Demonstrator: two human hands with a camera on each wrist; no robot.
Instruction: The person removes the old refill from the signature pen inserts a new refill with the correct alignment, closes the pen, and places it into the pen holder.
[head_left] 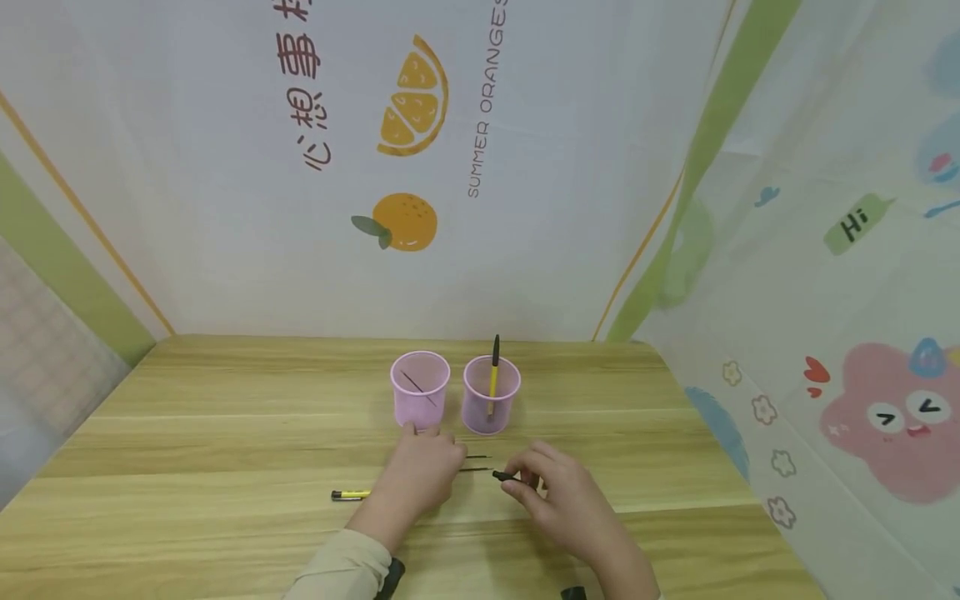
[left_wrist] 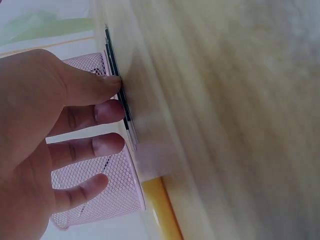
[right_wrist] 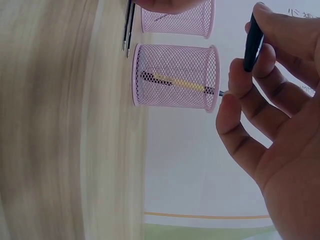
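My left hand [head_left: 422,473] is low over the table in front of the left pink mesh cup. Its thumb and index finger pinch a thin dark pen refill [left_wrist: 111,57], while the other fingers are spread. A second refill lies close alongside, and both tips [right_wrist: 131,37] point right. To the right, my right hand [head_left: 562,502] holds a small black tapered pen cap [right_wrist: 254,42] between thumb and fingers, raised above the table. A yellow pen barrel [head_left: 351,496] with a black end lies left of my left hand, partly hidden by the forearm.
Behind the hands stand two pink mesh cups. The left cup [head_left: 418,413] contains a thin dark refill; in the right cup [head_left: 480,423] a yellow-and-black pen [head_left: 494,371] stands upright. A printed cloth [head_left: 525,250] hangs at the table's back edge. Black objects show partly near both forearms.
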